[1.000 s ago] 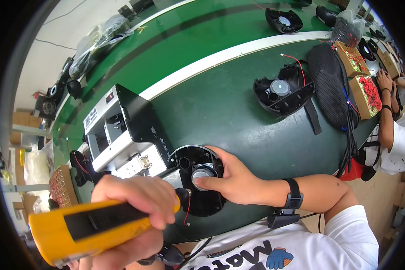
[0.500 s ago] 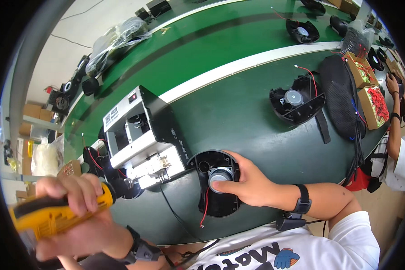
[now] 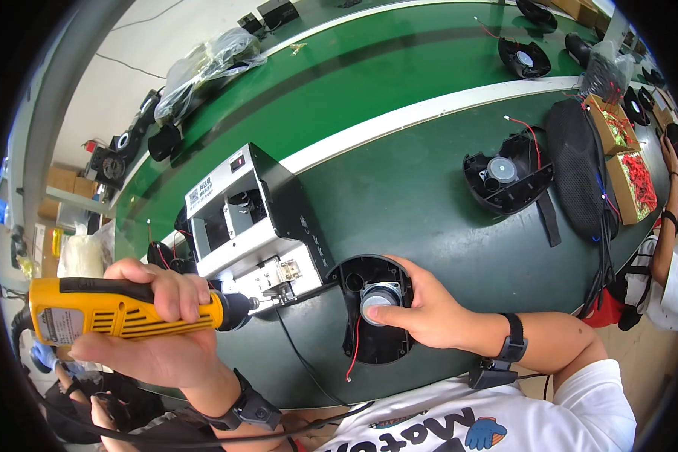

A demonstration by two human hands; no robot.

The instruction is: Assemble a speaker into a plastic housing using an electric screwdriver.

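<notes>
My left hand (image 3: 158, 320) is wrapped round a yellow and black electric screwdriver (image 3: 120, 310), held level with its bit pointing right. The bit's tip appears close to the front of a silver and black screw feeder (image 3: 241, 226); whether they touch I cannot tell. My right hand (image 3: 429, 305) grips the right side of a black plastic speaker housing (image 3: 359, 343) lying on the table. Its thumb presses on the round grey speaker (image 3: 382, 297) in the housing. A red wire (image 3: 355, 346) with a small white plug hangs from the speaker over the housing.
Another housing with a speaker (image 3: 501, 173) sits farther right on the green table (image 3: 399, 203). Beside it lie a black mesh pouch (image 3: 576, 166) and cartons of red wires (image 3: 633, 184). A black cable (image 3: 301, 354) runs below the feeder. Co-workers' arms (image 3: 670, 226) show at the right edge.
My left hand has swung the screwdriver rightward and up, bringing its bit to the feeder's front. My right hand still holds the housing. The whole view has shifted slightly.
</notes>
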